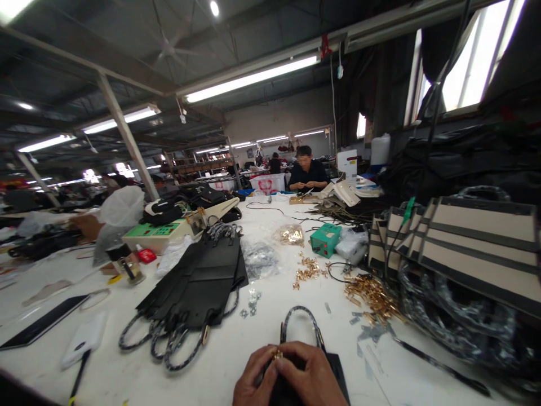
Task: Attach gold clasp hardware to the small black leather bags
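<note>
My hands (310,372) pinch a small gold metal fitting (276,354) over a black handled piece (337,369). Stacked flat black panels (198,276) crowd the left; heaped gold metal parts (372,296), the right.

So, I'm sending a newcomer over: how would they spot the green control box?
On the white worktable, find the smaller scatter of loose gold fittings. Just beyond it sits the green control box, solidly coloured, unlike the plastic-wrapped bundle at its right.
</note>
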Demonstrator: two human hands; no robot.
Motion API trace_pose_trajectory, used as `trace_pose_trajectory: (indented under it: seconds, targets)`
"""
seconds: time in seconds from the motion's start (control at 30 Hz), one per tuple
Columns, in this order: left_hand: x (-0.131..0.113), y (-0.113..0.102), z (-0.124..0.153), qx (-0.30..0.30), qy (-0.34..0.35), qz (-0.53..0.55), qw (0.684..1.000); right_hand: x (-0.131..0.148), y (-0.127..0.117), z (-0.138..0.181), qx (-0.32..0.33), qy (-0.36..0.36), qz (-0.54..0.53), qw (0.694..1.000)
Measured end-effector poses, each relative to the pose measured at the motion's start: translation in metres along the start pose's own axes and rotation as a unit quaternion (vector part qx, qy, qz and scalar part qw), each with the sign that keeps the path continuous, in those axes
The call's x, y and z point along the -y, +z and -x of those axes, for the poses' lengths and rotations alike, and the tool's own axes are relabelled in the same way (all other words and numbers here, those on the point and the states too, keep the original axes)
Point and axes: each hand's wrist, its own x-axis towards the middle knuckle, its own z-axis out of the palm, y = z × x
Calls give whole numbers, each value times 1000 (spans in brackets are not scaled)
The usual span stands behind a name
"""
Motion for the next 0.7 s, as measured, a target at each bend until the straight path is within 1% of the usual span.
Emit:
trace_pose_trajectory:
  seconds: [0.1, 0.13, 0.2, 0.27, 0.3, 0.33, 0.37, 0.4, 0.47, 0.5, 0.53, 0.57, 0.7]
  targets:
    - [-10, 1, 7, 16, -17, 0, 1000, 1, -5, 4, -12, -1, 2, 1000]
    - [-13, 2, 9, 10, -23, 3, 1000, 1, -7, 5, -17, 1, 6, 1000]
    - [-17, 5, 10, 12, -49, 36, 998, -3, -11, 4, -28, 25, 3, 999]
    - [-18, 6, 10, 5, -131, 88, 987, -8, -14, 3, -39, 60, -30, 997]
    - [-19, 5, 9, -8, -165, 117, 979, -10, -14, 2, -45, 73, -54, 995]
    - [-20, 4, 8, -15, -195, 147, 970, -12, -14, 1, -52, 82, -77, 992]
    - [-21, 3, 8, -6, -215, 177, 960, -13, -14, 1, -57, 87, -99, 990]
    - [-24, 2, 7, 22, -230, 205, 951, -14, -14, 1, -63, 88, -117, 987]
    - [-29, -1, 6, 119, -261, 241, 927, -14, -15, 1, -70, 85, -148, 983]
    - [-31, -2, 4, 164, -277, 246, 914, -13, -16, 1, -72, 81, -160, 981]
    - [-33, -2, 3, 196, -294, 245, 903, -13, -17, 1, -74, 76, -168, 980]
    - [-33, -2, 0, 212, -308, 242, 895, -13, -19, 1, -75, 71, -170, 980]
    - [-26, -1, -7, 225, -329, 275, 875, -10, -29, 3, -84, 81, -134, 984]
